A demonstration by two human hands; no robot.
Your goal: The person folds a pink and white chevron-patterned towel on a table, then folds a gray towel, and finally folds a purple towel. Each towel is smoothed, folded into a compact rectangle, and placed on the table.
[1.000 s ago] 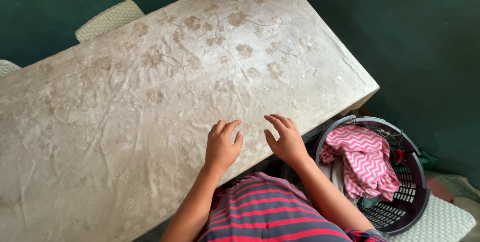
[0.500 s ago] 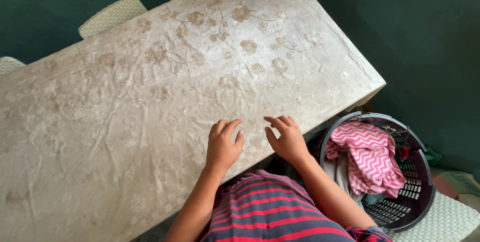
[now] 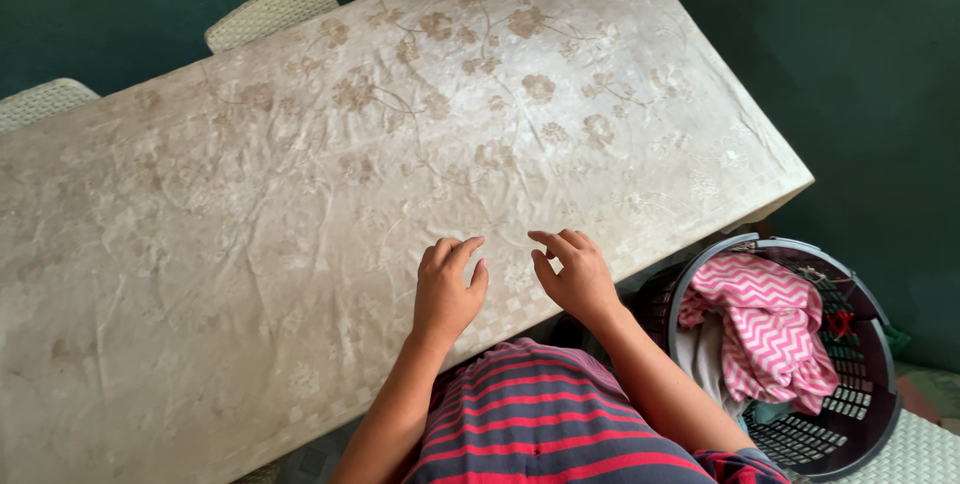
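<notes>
Dark green walls surround a table (image 3: pixel 300 204) under a wrinkled beige floral tablecloth (image 3: pixel 420 124). Two woven chair backs (image 3: pixel 268 6) at its far edge. Left hand (image 3: pixel 447 289) and right hand (image 3: pixel 575 279): both at the near edge, side by side, fingers loosely spread, empty, resting on the cloth. Beyond the right corner: grey laundry basket (image 3: pixel 868 414) holding a pink-and-white zigzag garment (image 3: pixel 765 334).

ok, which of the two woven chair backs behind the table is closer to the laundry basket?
The cream woven chair back at top centre; the other cream woven chair back sits further left, away from the dark plastic laundry basket.
</notes>
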